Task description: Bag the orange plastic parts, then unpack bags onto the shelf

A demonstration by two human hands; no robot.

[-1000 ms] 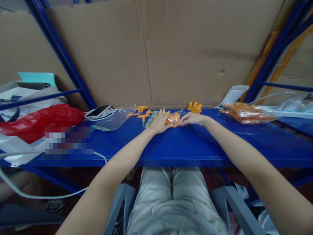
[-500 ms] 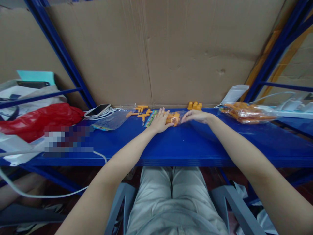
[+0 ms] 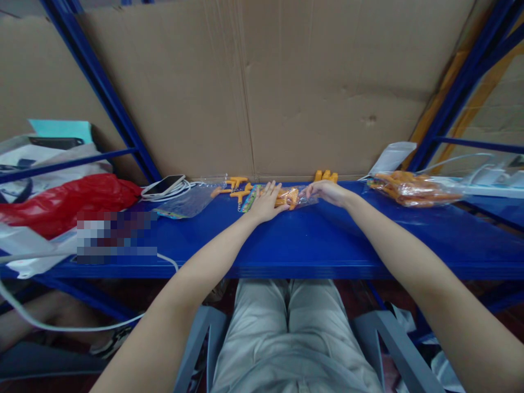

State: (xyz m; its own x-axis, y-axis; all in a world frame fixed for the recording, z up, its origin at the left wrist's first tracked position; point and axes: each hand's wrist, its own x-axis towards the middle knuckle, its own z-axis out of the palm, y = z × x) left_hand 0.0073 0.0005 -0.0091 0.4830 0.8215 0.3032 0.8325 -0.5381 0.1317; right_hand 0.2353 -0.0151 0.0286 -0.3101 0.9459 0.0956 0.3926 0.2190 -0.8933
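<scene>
A small clear bag of orange plastic pieces (image 3: pixel 291 197) lies on the blue shelf (image 3: pixel 311 240) near its back edge. My left hand (image 3: pixel 266 203) rests flat on the bag's left half, fingers stretched out. My right hand (image 3: pixel 326 191) pinches the bag's right end, fingers closed on the plastic. Loose orange T-shaped pieces (image 3: pixel 236 189) lie just left of my left hand. A few small orange caps (image 3: pixel 326 175) stand behind my right hand.
A phone (image 3: pixel 162 185) on a coiled white cable sits at the left, beside a flat clear packet (image 3: pixel 188 203) and a red bag (image 3: pixel 61 202). A larger bag of orange parts (image 3: pixel 413 190) lies at the right. Cardboard (image 3: pixel 262 87) backs the shelf.
My right hand has slid right and back, drawing the bag's right end with it. My left hand stays flat on the bag.
</scene>
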